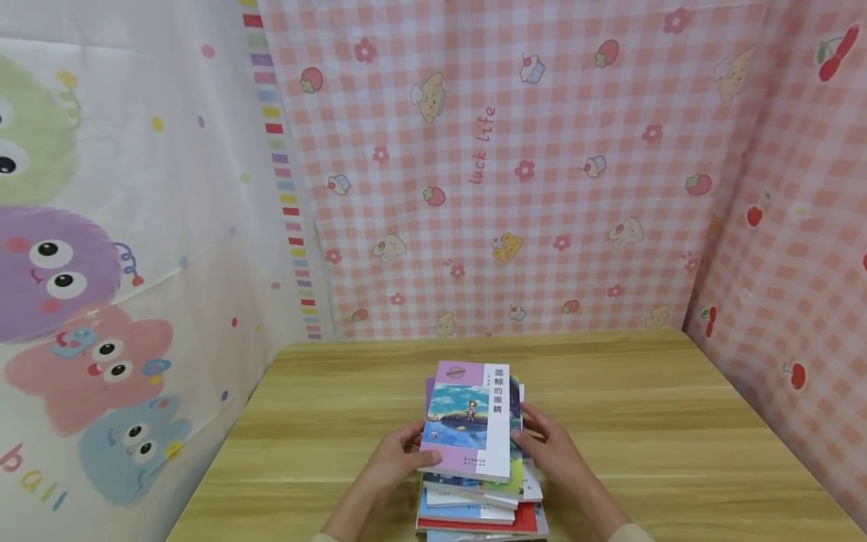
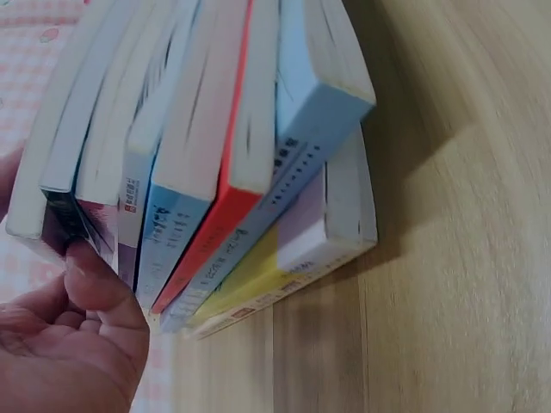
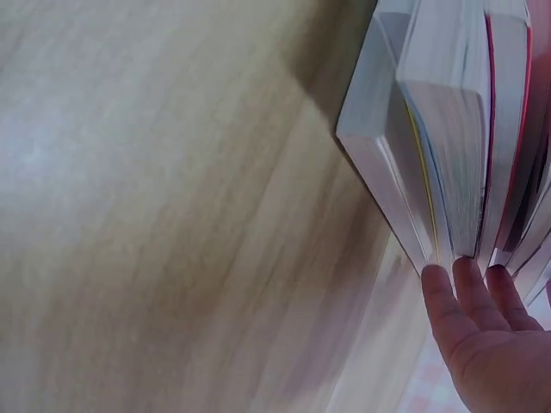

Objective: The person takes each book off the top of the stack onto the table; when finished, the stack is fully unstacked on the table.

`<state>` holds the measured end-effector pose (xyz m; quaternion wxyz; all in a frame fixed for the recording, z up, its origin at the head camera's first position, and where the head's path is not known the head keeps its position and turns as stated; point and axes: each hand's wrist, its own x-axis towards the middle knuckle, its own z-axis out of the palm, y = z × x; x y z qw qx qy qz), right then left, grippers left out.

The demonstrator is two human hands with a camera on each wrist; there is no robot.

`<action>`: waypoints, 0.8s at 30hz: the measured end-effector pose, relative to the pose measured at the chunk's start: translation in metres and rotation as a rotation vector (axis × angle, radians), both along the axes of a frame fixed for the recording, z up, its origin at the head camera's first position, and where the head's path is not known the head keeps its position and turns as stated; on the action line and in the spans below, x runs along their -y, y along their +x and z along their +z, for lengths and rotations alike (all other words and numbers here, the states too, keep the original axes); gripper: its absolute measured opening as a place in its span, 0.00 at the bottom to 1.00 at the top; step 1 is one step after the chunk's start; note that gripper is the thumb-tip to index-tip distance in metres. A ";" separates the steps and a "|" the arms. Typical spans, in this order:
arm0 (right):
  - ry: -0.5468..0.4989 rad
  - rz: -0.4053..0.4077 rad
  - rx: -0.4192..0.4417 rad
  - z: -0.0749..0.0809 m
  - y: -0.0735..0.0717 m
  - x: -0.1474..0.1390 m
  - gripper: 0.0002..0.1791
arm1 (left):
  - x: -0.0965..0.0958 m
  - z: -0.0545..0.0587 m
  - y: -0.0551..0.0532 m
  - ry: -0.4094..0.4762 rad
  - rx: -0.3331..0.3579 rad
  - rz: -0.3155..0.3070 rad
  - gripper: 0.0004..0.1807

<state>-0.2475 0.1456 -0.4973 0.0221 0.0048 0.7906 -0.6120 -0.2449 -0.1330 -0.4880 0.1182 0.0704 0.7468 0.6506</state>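
A tall, uneven stack of paperback books [image 2: 181, 198] stands at the front middle of the wooden table. On top lies a book [image 1: 463, 421] with a lilac and white cover, a sea picture and dark Chinese characters. My left hand [image 1: 396, 455] pinches this top book at its near left side, thumb on the cover and the other fingers at the spine edge. Along the stack's right side, my right hand [image 1: 552, 448] rests with extended fingers [image 3: 448, 301] touching the page edges. Books lower down show red, blue, yellow and white spines.
The wooden table [image 1: 325, 399] extends on both sides of the stack. Behind it hangs a pink checked cloth [image 1: 576, 203]. A white cloth with cartoon figures [image 1: 196, 248] hangs at the left, and another checked cloth [image 1: 799, 301] at the right.
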 end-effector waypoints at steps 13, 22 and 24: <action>-0.024 0.009 -0.003 0.001 0.003 0.002 0.33 | 0.005 0.005 -0.002 0.130 0.008 0.078 0.39; -0.054 0.006 -0.002 -0.001 0.003 0.002 0.33 | 0.013 0.004 -0.004 0.293 0.043 0.026 0.40; -0.062 0.008 -0.001 -0.001 0.002 0.002 0.33 | 0.014 0.004 -0.005 0.313 0.048 0.021 0.40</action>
